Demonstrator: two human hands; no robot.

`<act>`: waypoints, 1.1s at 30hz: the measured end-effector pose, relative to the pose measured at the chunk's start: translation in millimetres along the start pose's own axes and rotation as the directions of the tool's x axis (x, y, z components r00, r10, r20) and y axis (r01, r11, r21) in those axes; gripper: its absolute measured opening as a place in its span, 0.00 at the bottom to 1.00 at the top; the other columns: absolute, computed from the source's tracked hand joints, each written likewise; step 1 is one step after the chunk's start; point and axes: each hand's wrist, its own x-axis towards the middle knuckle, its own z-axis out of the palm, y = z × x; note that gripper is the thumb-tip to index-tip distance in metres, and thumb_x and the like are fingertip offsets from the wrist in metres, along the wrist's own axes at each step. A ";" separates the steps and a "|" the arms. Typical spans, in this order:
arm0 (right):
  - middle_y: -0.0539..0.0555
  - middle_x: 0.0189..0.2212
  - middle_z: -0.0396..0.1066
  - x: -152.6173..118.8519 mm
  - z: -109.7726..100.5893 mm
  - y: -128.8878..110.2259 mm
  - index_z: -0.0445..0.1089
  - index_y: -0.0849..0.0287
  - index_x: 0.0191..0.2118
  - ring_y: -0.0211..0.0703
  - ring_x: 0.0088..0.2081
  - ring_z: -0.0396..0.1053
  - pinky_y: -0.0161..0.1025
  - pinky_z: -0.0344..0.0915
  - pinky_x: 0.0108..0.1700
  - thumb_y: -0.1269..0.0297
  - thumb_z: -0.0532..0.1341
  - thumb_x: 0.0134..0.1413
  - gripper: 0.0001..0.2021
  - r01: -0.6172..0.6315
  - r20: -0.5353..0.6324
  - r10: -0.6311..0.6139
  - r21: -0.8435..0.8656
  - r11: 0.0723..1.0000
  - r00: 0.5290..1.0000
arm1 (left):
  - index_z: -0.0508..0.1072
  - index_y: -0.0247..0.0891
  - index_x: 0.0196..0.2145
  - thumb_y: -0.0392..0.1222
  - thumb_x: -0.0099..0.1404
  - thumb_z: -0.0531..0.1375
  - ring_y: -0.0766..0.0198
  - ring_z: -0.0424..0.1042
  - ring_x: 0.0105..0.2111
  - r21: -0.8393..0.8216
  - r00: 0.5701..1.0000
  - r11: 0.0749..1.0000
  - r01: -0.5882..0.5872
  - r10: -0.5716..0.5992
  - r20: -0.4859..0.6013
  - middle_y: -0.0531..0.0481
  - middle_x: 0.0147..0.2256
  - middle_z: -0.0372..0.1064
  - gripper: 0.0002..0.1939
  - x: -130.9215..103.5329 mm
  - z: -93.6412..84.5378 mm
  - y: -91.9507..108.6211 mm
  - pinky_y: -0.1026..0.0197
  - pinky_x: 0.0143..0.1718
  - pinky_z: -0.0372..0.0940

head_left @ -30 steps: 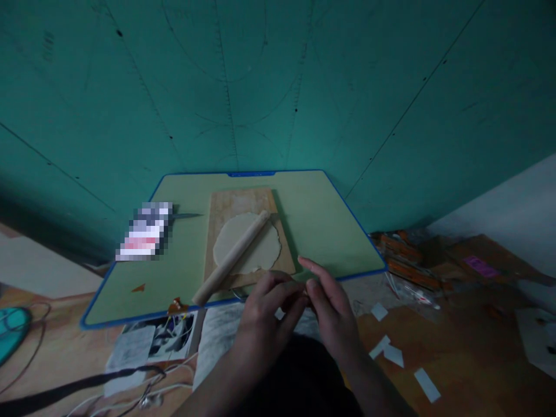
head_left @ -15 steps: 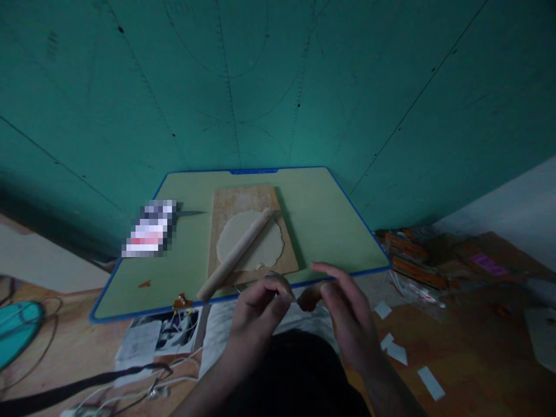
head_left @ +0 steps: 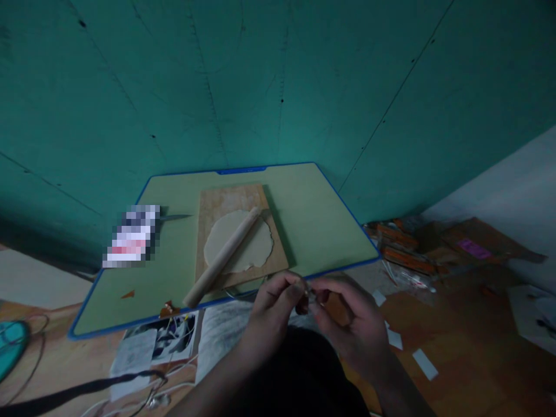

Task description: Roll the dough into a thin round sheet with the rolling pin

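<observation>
My left hand [head_left: 275, 304] and my right hand [head_left: 351, 318] meet in front of my lap, just off the table's near edge. Both are closed in a pinch, fingertips against each other, on something small that is mostly hidden. A bit of dark brown and a pale glint show between the fingers; I cannot make out what it is. Beyond them a wooden board [head_left: 230, 196] lies on the table, bearing a flat, ragged-edged round of rolled dough [head_left: 252, 246]. A rolling pin [head_left: 221, 258] rests slantwise across the dough, its near end past the board's corner.
The pale green table [head_left: 321, 226] has a blue rim. On its left lie a blurred-out packet [head_left: 132, 237], a knife blade [head_left: 176, 218], an orange-brown scrap [head_left: 127, 294] and a small brown piece [head_left: 168, 310] at the edge. Cables, white scraps [head_left: 424, 364] and cardboard [head_left: 486, 237] lie on the floor.
My hands have come together; the fingertips, apart before with a brown piece at the right hand, now touch. The view has turned slightly right, so the table sits further left.
</observation>
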 end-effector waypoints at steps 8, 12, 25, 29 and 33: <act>0.46 0.31 0.75 -10.8 -36.7 4.8 0.75 0.53 0.41 0.34 0.32 0.74 0.30 0.72 0.35 0.78 0.64 0.56 0.12 0.034 -0.189 -0.065 -0.164 0.986 0.980 | 0.76 0.37 0.24 0.52 0.63 0.65 0.67 0.68 0.25 0.208 0.982 0.978 -0.014 -0.026 0.186 0.52 0.23 0.71 0.17 17.7 39.4 1.3 0.66 0.30 0.65; 0.47 0.31 0.75 -20.0 -51.8 9.9 0.75 0.53 0.40 0.34 0.32 0.74 0.30 0.73 0.35 0.78 0.63 0.56 0.12 0.001 -0.271 -0.062 -0.221 0.975 0.961 | 0.78 0.37 0.26 0.46 0.64 0.64 0.66 0.71 0.26 0.297 0.970 0.952 -0.077 0.002 0.244 0.50 0.24 0.75 0.12 25.1 54.1 -8.1 0.65 0.31 0.66; 0.49 0.31 0.75 -40.6 -75.3 23.0 0.74 0.53 0.38 0.37 0.32 0.74 0.34 0.73 0.35 0.78 0.62 0.54 0.12 -0.079 -0.427 -0.053 -0.285 0.955 0.903 | 0.78 0.39 0.27 0.39 0.61 0.60 0.68 0.68 0.24 0.443 0.938 0.871 -0.211 0.052 0.343 0.51 0.24 0.75 0.07 41.2 88.4 -27.7 0.66 0.28 0.63; 0.48 0.29 0.74 -40.9 -76.4 23.9 0.74 0.53 0.36 0.37 0.30 0.73 0.35 0.72 0.32 0.79 0.61 0.53 0.11 -0.110 -0.437 -0.001 -0.229 0.967 0.899 | 0.78 0.39 0.27 0.39 0.61 0.60 0.67 0.67 0.24 0.489 0.938 0.843 -0.223 0.049 0.343 0.52 0.23 0.74 0.08 41.5 90.9 -29.1 0.65 0.28 0.62; 0.47 0.28 0.74 -42.5 -77.2 25.2 0.73 0.52 0.35 0.38 0.29 0.73 0.36 0.72 0.32 0.78 0.60 0.54 0.11 -0.142 -0.430 0.027 -0.237 0.961 0.902 | 0.78 0.39 0.27 0.39 0.61 0.59 0.66 0.68 0.24 0.524 0.929 0.810 -0.263 0.065 0.365 0.52 0.24 0.74 0.08 42.0 91.0 -30.0 0.64 0.29 0.63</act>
